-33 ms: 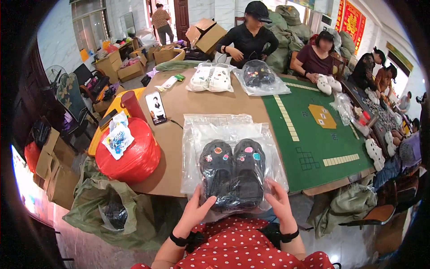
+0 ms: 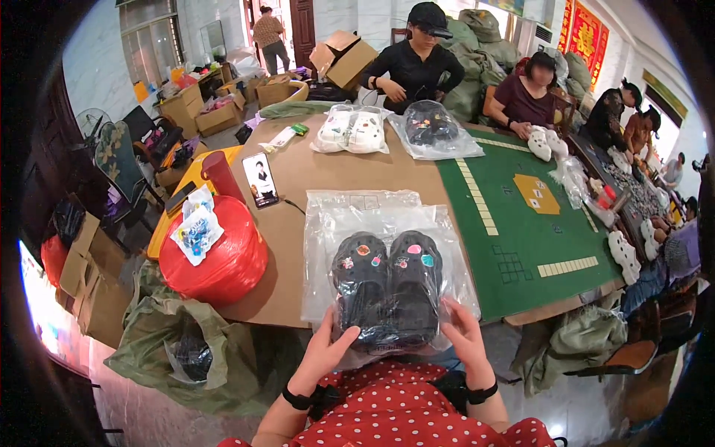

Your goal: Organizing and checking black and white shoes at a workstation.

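Black clogs (image 2: 395, 298), one pair, are located between the two hands inside a clear bag (image 2: 456, 261), at the near edge of a brown table (image 2: 287, 253). Toes point away from the grip; heels face it. Coloured charms (image 2: 427, 260) are fitted to both toes. A pale printed line near the bag's lower edge, between the hands, is blurred.

Grip state: the left hand (image 2: 328, 354) is clamped on the bag's lower left side, thumb on the front face; the right hand (image 2: 465, 339) is clamped on the lower right side.

Left of the grip: a red roll (image 2: 223, 268) supports a white packet (image 2: 197, 231) with blue print. Beyond the roll, a phone (image 2: 261, 179) stands upright, its screen showing a figure; the small screen text is too fine to read.

Right of the grip: a green mat (image 2: 477, 276) carries dark printed symbols and a yellow panel (image 2: 538, 194).

Forward of the grip: bagged white clogs (image 2: 350, 128). Far right, on the wall: a red banner (image 2: 585, 45) bearing gold characters.
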A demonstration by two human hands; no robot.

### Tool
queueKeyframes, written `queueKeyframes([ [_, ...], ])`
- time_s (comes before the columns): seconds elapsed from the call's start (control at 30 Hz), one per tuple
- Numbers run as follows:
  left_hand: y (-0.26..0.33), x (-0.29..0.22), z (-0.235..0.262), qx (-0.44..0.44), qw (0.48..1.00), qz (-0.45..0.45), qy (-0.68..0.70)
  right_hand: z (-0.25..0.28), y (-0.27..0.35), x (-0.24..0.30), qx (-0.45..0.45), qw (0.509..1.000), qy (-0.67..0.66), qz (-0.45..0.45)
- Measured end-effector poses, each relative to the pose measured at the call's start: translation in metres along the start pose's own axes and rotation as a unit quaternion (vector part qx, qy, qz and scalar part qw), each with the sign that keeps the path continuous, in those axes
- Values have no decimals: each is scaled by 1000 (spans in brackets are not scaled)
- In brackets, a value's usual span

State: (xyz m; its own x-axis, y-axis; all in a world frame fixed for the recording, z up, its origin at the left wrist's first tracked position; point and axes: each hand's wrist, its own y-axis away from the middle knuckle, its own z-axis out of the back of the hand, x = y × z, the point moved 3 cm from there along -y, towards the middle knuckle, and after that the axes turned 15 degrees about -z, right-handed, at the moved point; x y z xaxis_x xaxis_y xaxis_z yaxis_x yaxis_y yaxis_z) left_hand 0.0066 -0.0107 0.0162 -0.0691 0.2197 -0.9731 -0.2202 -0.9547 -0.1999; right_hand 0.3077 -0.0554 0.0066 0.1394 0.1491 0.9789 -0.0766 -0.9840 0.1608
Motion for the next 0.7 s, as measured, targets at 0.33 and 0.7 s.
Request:
queueKeyframes([
  [0.33,0,14,2,7,992,12,-129,-2,-6,-8,-33,998,35,-34],
  [0.7,3,-31,24,139,937,-35,-320,-1,20,44,-40,941,333,-30],
])
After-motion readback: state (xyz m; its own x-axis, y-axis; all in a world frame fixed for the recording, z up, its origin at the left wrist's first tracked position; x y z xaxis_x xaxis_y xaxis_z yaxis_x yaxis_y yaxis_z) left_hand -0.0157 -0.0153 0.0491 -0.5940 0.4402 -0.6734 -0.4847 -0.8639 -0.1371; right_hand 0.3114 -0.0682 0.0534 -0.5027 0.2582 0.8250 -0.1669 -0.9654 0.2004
